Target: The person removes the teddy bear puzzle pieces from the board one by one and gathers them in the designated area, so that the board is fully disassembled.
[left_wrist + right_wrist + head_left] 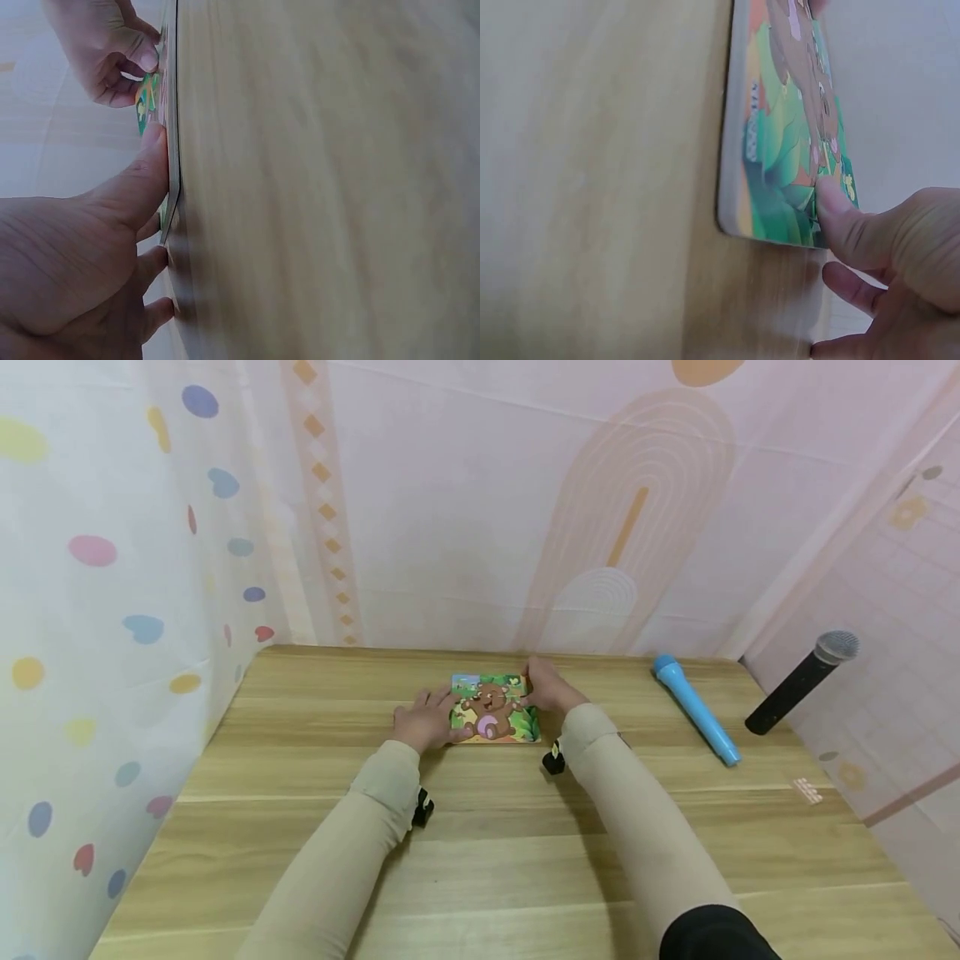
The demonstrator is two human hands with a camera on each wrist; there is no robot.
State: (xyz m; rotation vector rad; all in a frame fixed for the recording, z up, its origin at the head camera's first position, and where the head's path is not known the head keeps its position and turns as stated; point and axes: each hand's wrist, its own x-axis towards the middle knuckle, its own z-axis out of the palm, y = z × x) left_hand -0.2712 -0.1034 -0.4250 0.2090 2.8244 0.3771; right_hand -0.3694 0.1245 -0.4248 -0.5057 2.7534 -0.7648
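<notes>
A flat jigsaw puzzle (491, 710) with a brown bear on a green background lies on the wooden table. My left hand (426, 720) is at its left side, fingers spread. In the left wrist view, that hand's thumb (154, 161) rests along the board's near edge while other fingertips touch down beside the corner. At the far right corner, my right hand (551, 687) pinches a green puzzle piece (145, 105), which stands tilted in the left wrist view. The right thumb (840, 214) presses near a seam in the picture.
A blue toy microphone (697, 710) lies to the right on the table (480, 860). Beyond it is a black microphone (798, 685) with a silver head. A small pale sticker (807, 791) is near the right edge. Patterned cloth (450, 510) hangs behind and at both sides.
</notes>
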